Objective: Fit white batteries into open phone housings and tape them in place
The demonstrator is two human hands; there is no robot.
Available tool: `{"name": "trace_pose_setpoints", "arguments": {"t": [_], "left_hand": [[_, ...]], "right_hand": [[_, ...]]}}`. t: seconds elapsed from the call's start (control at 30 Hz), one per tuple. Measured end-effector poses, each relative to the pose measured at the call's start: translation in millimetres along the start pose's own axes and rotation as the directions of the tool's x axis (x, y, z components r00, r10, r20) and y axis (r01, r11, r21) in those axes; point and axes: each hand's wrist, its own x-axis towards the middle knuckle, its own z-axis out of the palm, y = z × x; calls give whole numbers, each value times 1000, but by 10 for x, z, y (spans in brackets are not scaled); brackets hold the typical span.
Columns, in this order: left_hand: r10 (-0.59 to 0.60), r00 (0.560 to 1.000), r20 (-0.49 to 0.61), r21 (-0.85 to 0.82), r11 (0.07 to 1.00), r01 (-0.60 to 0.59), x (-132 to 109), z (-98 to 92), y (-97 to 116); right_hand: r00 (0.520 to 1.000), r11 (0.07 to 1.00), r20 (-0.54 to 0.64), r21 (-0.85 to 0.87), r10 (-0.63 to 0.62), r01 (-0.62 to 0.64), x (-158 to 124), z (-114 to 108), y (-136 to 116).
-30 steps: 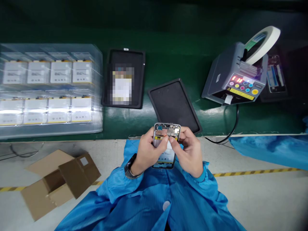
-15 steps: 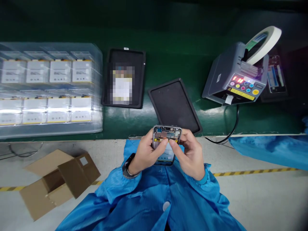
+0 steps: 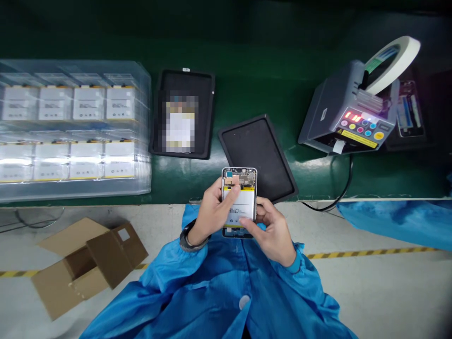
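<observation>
An opened smartphone [image 3: 239, 175] is held between my two hands in front of my body, its circuit board showing at the top. A white battery [image 3: 243, 202] with yellow edges lies in its frame. My left hand [image 3: 216, 212] grips the phone's left side, the thumb pressed near the battery's upper edge. On the lower right, my right hand [image 3: 273, 230] holds the phone's edge, with its thumb on the battery's lower part. Fingers behind the phone are hidden. Just beyond the phone lies a black tray [image 3: 259, 150], set at an angle at the bench edge.
Clear plastic trays [image 3: 143, 165] of several white batteries are stacked at left. Another black tray [image 3: 206, 113] holds a pixelated item. A tape dispenser [image 3: 318, 117] stands at right, a partly hidden opened phone [image 3: 409, 110] behind it. A cardboard box [image 3: 109, 259] sits on the floor.
The phone has tilted to show its inside more fully and shifted slightly up and left. My right thumb has slid down from the battery's top edge to its lower part.
</observation>
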Motion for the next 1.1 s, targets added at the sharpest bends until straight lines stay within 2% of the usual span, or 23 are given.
{"name": "trace_pose_setpoints", "arguments": {"t": [0.07,0.13,0.3,0.43,0.53,0.77,0.93,1.1], "left_hand": [[-26,996,85,-47,998,30,69,-12,1],[-37,991,125,-87,995,49,142,-18,12],[-23,997,79,-79,996,29,249,-21,75],[23,994,103,-58,998,-17,210,3,147],[46,996,74,-29,999,-44,153,46,187],[165,984,-65,93,983,-159,81,113,165],[171,980,-99,194,970,-150,5,125,165],[171,982,-78,177,972,-156,-65,137,140]], "right_hand": [[1000,999,-25,45,14,-13,48,12,33],[999,997,-38,68,25,-22,110,3,21],[999,998,35,46,41,-43,310,-94,-168],[997,998,-53,32,-58,60,489,-132,-311],[992,995,-89,32,-92,96,553,-109,-336],[990,993,-89,32,-112,115,471,-44,-328],[983,990,-120,-22,-138,136,412,-39,-350],[973,982,-153,-103,-171,156,354,-42,-341]]}}
